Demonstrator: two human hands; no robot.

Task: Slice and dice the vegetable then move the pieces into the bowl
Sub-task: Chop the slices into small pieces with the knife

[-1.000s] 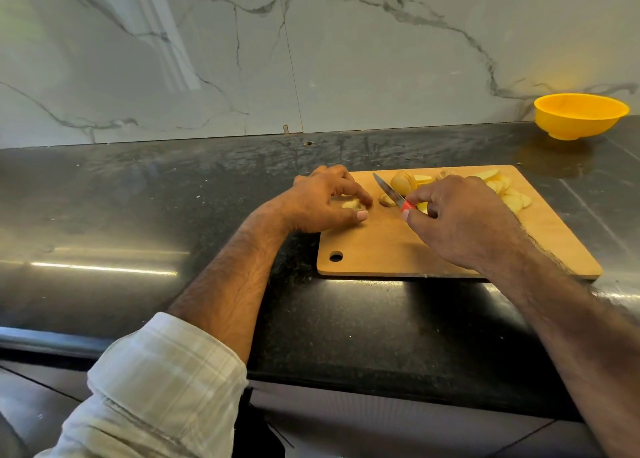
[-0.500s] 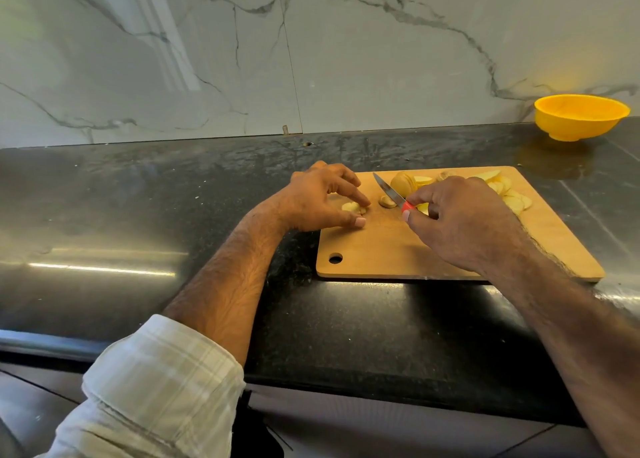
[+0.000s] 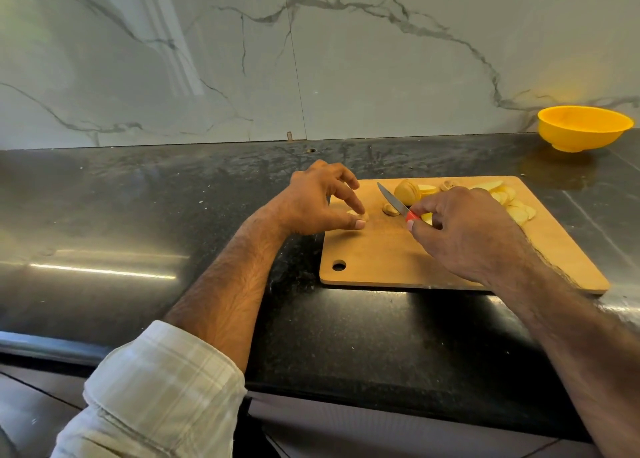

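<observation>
1. Counter (image 3: 138, 215): dark, bare stretch left of the cutting board (image 3: 398, 260).
2. Bowl (image 3: 585, 128): far right, well apart from the board.
3. Right hand (image 3: 464, 236): grips the knife (image 3: 393, 199); potato slices (image 3: 516, 208) lie along the far edge.
4. Left hand (image 3: 311, 201): pinches a potato piece (image 3: 358, 214) at the left edge.

Bare counter (image 3: 540, 180) between board (image 3: 381, 260), bowl (image 3: 585, 128).

Your right hand (image 3: 464, 236) hides most of the knife handle (image 3: 412, 216) (only a red end shows) and some potato slices (image 3: 516, 208) at three o'clock; your right forearm leaves the frame's bottom edge.
</observation>
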